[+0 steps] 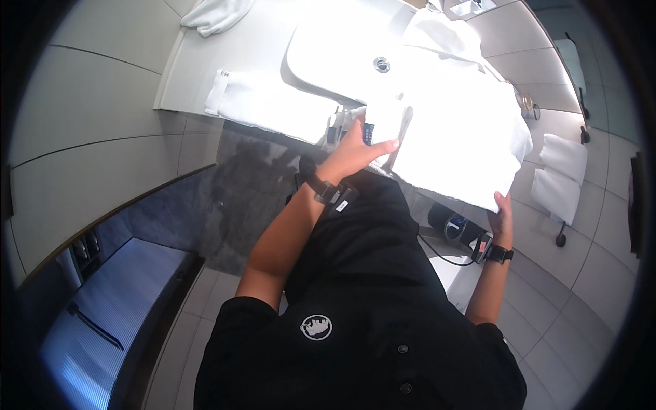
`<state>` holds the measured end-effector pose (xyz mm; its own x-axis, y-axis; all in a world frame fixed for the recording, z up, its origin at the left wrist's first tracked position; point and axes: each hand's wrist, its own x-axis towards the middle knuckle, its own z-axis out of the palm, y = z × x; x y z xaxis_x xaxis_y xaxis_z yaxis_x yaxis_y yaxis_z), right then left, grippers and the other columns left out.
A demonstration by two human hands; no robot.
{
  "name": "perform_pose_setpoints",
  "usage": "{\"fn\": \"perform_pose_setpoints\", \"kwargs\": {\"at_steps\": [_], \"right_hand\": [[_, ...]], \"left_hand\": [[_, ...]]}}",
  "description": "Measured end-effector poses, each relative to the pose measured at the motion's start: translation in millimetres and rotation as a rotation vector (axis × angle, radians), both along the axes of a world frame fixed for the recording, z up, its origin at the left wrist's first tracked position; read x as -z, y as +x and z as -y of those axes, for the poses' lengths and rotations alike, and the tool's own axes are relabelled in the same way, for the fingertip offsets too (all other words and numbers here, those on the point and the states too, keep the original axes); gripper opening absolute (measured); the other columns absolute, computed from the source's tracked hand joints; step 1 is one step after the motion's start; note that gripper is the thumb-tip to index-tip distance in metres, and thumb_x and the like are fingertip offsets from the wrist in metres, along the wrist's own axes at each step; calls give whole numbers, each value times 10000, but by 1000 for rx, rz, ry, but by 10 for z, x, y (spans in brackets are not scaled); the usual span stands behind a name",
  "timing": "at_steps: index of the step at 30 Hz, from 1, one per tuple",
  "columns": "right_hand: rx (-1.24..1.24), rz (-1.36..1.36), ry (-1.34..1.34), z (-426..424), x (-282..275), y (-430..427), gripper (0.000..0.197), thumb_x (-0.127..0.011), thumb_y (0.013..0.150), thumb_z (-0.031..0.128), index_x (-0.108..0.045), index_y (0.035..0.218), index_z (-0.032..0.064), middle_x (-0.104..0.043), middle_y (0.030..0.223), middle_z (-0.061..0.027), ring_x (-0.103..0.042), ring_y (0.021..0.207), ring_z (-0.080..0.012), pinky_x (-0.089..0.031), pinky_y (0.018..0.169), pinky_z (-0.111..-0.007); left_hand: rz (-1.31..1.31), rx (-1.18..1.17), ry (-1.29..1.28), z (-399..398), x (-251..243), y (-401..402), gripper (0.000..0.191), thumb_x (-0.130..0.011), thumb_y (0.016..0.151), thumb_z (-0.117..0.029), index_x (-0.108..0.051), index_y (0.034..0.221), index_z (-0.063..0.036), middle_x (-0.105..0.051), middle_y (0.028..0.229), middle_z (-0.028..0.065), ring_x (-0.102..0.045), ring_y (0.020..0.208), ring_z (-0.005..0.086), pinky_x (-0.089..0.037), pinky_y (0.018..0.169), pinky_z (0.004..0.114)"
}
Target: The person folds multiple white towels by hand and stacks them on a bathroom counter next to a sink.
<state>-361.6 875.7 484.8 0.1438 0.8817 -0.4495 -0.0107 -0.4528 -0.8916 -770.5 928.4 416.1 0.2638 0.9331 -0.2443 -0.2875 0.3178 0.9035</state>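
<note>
My left hand (pixel 361 146) is at the front of the washbasin counter, its thumb and fingers around a white item with a dark printed label (pixel 368 134); glare hides much of that item. Small white packets with dark labels (pixel 335 130) lie just left of it. On the right, a large white towel (pixel 456 138) spreads over the counter, strongly overexposed. Its near right corner is pinched by my right hand (pixel 501 210), thumb on top and fingers mostly hidden. A long folded white towel (pixel 271 100) lies along the counter's left front edge.
Behind my left hand is the white basin with a metal drain (pixel 381 64). Another white cloth (pixel 218 14) lies at the back left. Folded towels (pixel 561 177) hang on the right wall, near glass tumblers (pixel 530 107). A ribbed panel with a dark handle (pixel 97 328) stands at lower left.
</note>
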Motion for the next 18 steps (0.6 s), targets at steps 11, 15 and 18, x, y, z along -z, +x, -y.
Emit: {"fn": "perform_pose_setpoints", "kwargs": {"at_steps": [11, 15, 18], "right_hand": [[151, -3, -101, -163, -3, 45, 693, -592, 847, 383, -307, 1407, 90, -409, 1363, -104, -387, 1261, -269, -328, 1031, -425], [237, -77, -188, -294, 261, 252, 687, -524, 859, 566, -400, 1346, 98, -491, 1295, -106, -484, 1181, -272, -420, 959, -473], [232, -138, -274, -268, 476, 535, 660, -490, 872, 570, -436, 1313, 82, -521, 1266, -104, -509, 1154, -286, -418, 954, -504]], "left_hand": [[78, 82, -42, -151, 84, -69, 673, -706, 806, -240, -335, 1291, 45, -499, 1185, 118, -480, 1112, 179, -380, 967, 299], [209, 36, -264, -285, 181, -66, 813, -657, 842, -347, -223, 1379, 83, -426, 1326, 176, -390, 1252, 231, -322, 1031, 322], [171, 9, -245, -364, 143, 29, 916, -734, 746, -447, -290, 1290, 141, -459, 1252, 228, -422, 1219, 267, -391, 976, 338]]}}
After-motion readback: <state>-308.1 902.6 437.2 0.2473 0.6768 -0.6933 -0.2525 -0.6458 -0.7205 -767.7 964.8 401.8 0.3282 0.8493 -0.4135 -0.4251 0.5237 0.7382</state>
